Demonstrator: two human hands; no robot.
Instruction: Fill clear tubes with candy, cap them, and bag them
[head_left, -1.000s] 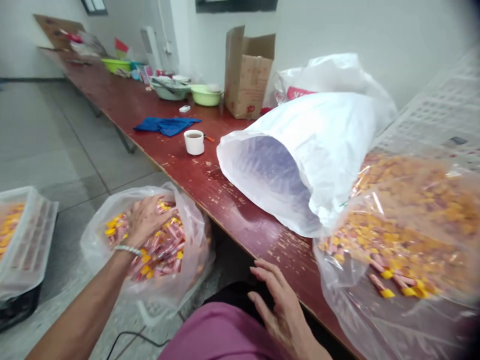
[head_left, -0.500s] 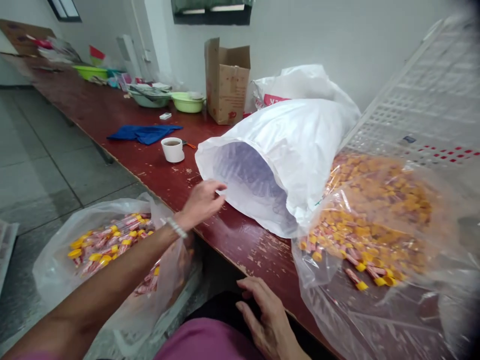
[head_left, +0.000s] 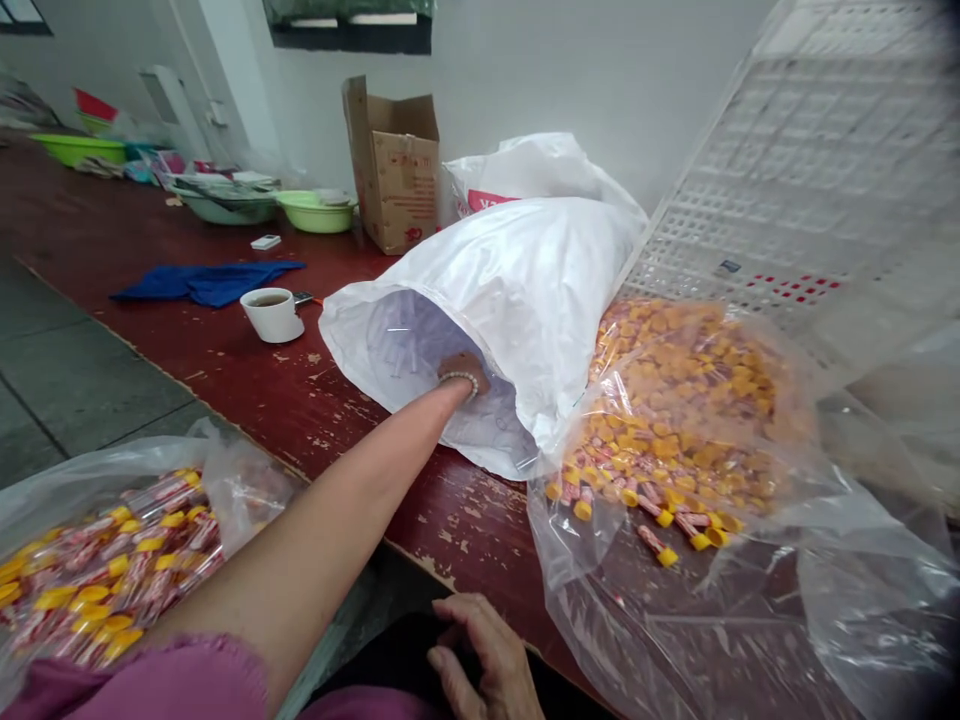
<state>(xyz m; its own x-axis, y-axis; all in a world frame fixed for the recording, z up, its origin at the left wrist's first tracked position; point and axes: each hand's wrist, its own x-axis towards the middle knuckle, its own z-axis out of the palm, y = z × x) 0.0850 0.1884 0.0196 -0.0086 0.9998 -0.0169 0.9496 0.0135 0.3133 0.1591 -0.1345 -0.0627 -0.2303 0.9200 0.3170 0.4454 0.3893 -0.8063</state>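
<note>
Your left hand is inside the mouth of the white sack, wrist at the opening; fingers lost in shadow, so can't tell how wide they are or whether they grip anything. Pale, clear tube-like shapes lie to its left inside, too dim to be sure of.

Sack lies on its side on the counter, ahead of you. Long axis runs from the mouth, near and left, to the far right. Left hand is the nearer. Your right hand is empty, loosely half-curled, low by the counter's front edge, outside the sack.

Right of the mouth, against the sack: a clear plastic bag with yellow-capped tubes. Behind those leans a white slotted crate. Your left forearm crosses the front edge, beside a second plastic bag of similar tubes, lower down. The sack's rim rings your wrist. Cup of dark liquid stands just left of the mouth.
</note>
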